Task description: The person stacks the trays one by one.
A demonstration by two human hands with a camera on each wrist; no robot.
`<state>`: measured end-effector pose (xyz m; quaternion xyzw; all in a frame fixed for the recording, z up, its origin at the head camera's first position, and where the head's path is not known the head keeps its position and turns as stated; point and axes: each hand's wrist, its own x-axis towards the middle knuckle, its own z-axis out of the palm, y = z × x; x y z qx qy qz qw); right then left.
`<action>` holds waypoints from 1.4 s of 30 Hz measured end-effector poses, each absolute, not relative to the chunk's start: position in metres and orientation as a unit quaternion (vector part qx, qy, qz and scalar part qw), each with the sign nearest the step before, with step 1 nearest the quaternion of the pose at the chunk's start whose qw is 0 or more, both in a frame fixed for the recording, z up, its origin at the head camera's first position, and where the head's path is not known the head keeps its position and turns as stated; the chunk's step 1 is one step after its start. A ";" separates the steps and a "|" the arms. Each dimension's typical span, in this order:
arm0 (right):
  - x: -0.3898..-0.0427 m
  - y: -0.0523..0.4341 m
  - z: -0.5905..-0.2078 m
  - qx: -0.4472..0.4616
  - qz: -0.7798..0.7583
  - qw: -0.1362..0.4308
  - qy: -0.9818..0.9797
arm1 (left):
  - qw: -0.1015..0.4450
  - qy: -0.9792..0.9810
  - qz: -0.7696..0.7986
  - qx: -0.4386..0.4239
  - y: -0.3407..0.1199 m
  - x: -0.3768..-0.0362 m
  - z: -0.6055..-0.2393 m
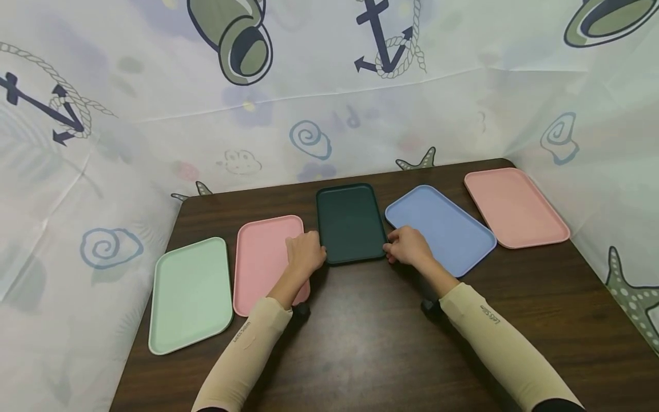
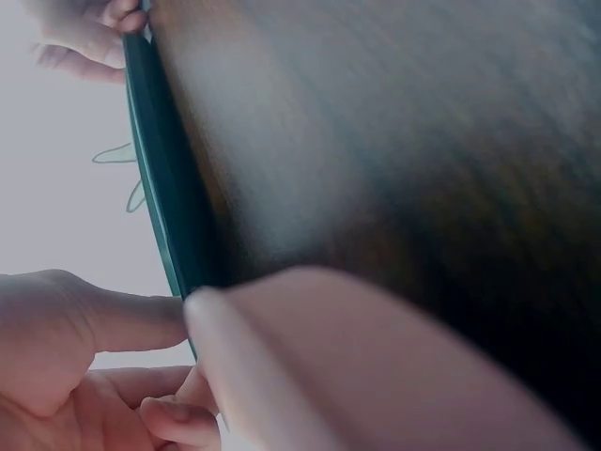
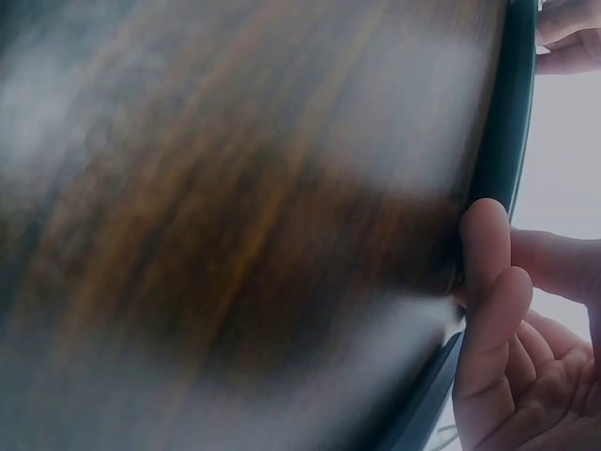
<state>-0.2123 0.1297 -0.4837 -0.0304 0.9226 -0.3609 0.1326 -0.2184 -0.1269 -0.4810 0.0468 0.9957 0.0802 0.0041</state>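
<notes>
A dark green rectangular tray (image 1: 351, 224) lies at the middle of the row, near the table's far side. My left hand (image 1: 307, 250) pinches its near left corner, the wrist passing over the pink tray (image 1: 262, 252). At the near right corner, my right hand (image 1: 408, 246) pinches the rim beside the blue tray (image 1: 437, 220). The left wrist view shows the thumb and a finger on the green tray's edge (image 2: 169, 197), with the other hand at its far end. In the right wrist view, thumb and fingertips (image 3: 485, 230) grip the same tray's edge.
A light green tray (image 1: 193, 297) lies at the far left of the dark wooden table (image 1: 360, 343). A salmon-pink tray (image 1: 517, 209) lies at the far right, touching or very close to the blue one. Patterned white cloth (image 1: 329, 103) hangs behind and at both sides.
</notes>
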 end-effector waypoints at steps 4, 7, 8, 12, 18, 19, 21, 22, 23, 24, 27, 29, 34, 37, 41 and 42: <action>-0.211 0.128 -0.483 -0.026 -0.363 0.135 0.921 | 0.008 0.995 0.090 0.044 -0.128 -0.217 -0.480; -0.209 0.128 -0.484 -0.022 -0.367 0.138 0.920 | 0.010 0.994 0.093 0.048 -0.129 -0.215 -0.480; -0.208 0.128 -0.484 -0.022 -0.368 0.139 0.919 | 0.014 0.994 0.093 0.049 -0.130 -0.214 -0.479; -0.206 0.128 -0.485 -0.020 -0.376 0.137 0.916 | 0.033 0.994 0.089 0.055 -0.131 -0.211 -0.479; -0.202 0.129 -0.483 -0.029 -0.383 0.136 0.913 | 0.051 0.991 0.104 0.059 -0.131 -0.205 -0.474; -0.202 0.130 -0.483 -0.030 -0.383 0.136 0.913 | 0.049 0.991 0.109 0.061 -0.132 -0.204 -0.474; -0.200 0.131 -0.482 -0.034 -0.381 0.136 0.914 | 0.040 0.990 0.117 0.066 -0.133 -0.201 -0.472; -0.200 0.131 -0.482 -0.038 -0.379 0.136 0.915 | 0.034 0.989 0.123 0.069 -0.134 -0.199 -0.472; -0.198 0.132 -0.481 -0.040 -0.378 0.136 0.915 | 0.028 0.989 0.129 0.072 -0.135 -0.197 -0.472; -0.198 0.132 -0.481 -0.042 -0.376 0.135 0.916 | 0.019 0.988 0.136 0.076 -0.137 -0.195 -0.472; -0.194 0.134 -0.478 -0.048 -0.369 0.127 0.920 | -0.018 0.984 0.152 0.092 -0.143 -0.187 -0.471; -0.192 0.135 -0.477 -0.051 -0.366 0.119 0.921 | -0.045 0.981 0.155 0.104 -0.149 -0.180 -0.470; -0.188 0.133 -0.472 -0.060 -0.360 0.097 0.926 | -0.103 0.975 0.157 0.119 -0.168 -0.157 -0.466; -0.185 0.128 -0.468 -0.064 -0.362 0.091 0.925 | -0.117 0.972 0.175 0.107 -0.182 -0.141 -0.465; -0.179 0.116 -0.463 -0.088 -0.368 0.090 0.921 | -0.125 0.975 0.173 0.056 -0.205 -0.123 -0.465; -0.177 0.112 -0.463 -0.095 -0.367 0.091 0.921 | -0.126 0.977 0.167 0.038 -0.211 -0.119 -0.465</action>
